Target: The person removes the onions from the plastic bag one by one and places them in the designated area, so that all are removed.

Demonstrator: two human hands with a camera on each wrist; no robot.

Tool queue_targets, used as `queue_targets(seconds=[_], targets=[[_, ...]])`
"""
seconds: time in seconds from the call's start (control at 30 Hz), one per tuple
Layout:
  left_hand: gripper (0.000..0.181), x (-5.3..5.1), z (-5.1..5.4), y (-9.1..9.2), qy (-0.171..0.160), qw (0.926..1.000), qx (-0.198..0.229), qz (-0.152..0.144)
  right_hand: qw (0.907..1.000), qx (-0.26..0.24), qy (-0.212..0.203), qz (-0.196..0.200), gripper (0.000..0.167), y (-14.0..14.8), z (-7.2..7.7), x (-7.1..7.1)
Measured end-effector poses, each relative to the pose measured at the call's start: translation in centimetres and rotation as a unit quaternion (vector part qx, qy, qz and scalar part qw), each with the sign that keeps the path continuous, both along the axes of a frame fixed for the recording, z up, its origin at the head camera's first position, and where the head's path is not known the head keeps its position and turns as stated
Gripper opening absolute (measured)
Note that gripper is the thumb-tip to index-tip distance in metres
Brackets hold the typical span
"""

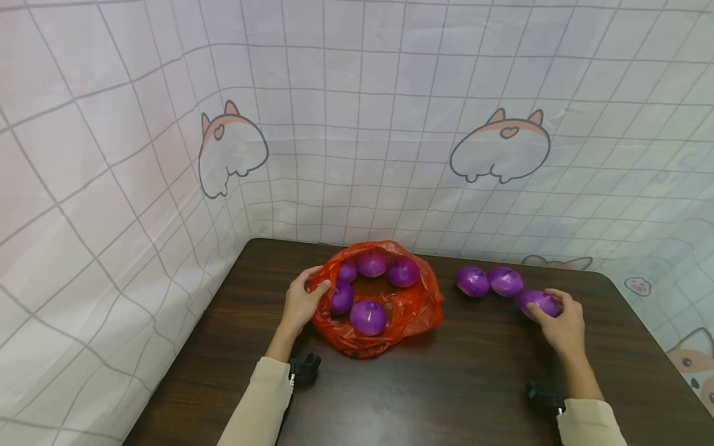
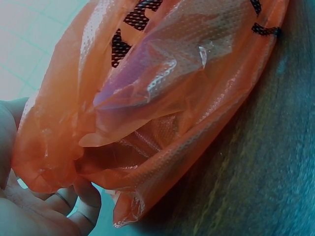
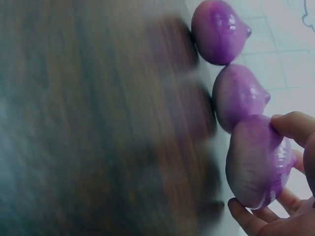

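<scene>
An orange-red plastic bag (image 1: 415, 319) lies with its mouth spread on the table, several purple round objects (image 1: 368, 318) inside it. My left hand (image 1: 302, 301) pinches the bag's left rim; in the left wrist view the fingers of the left hand (image 2: 49, 201) hold the crumpled film (image 2: 49, 147). Over at the right, my right hand (image 1: 566, 325) grips a purple object (image 1: 537, 303) between thumb and fingers. The right wrist view shows this hand (image 3: 290, 196) around the object (image 3: 253, 160), which is close beside two others (image 3: 238, 97).
Two more purple objects (image 1: 472, 282) stand near the back edge of the dark wooden table (image 1: 424, 396), between the bag and my right hand. A white gridded curtain (image 1: 362, 136) with cartoon animals hangs behind the table and along its left side.
</scene>
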State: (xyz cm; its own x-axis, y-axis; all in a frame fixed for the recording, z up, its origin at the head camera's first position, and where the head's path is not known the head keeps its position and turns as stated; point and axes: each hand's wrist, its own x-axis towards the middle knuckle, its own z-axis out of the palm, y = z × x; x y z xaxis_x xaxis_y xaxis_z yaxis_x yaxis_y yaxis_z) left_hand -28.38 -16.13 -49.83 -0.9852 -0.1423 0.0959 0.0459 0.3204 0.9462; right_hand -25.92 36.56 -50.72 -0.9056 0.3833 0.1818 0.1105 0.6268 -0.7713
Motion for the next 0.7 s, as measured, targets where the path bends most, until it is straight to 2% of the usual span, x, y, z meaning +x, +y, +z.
queue_targets(seconds=[0.37,0.7], targets=[[0.041,0.0,0.0,0.0,-0.001,1.0000,0.004,-0.001,0.9999,0.008,-0.004,0.005,0.061,1.3,-0.6,-1.1],[0.041,-0.1,-0.1,-0.1,-0.004,1.0000,0.003,0.002,0.9998,-0.017,-0.006,0.009,0.063,1.7,-0.6,-1.9]])
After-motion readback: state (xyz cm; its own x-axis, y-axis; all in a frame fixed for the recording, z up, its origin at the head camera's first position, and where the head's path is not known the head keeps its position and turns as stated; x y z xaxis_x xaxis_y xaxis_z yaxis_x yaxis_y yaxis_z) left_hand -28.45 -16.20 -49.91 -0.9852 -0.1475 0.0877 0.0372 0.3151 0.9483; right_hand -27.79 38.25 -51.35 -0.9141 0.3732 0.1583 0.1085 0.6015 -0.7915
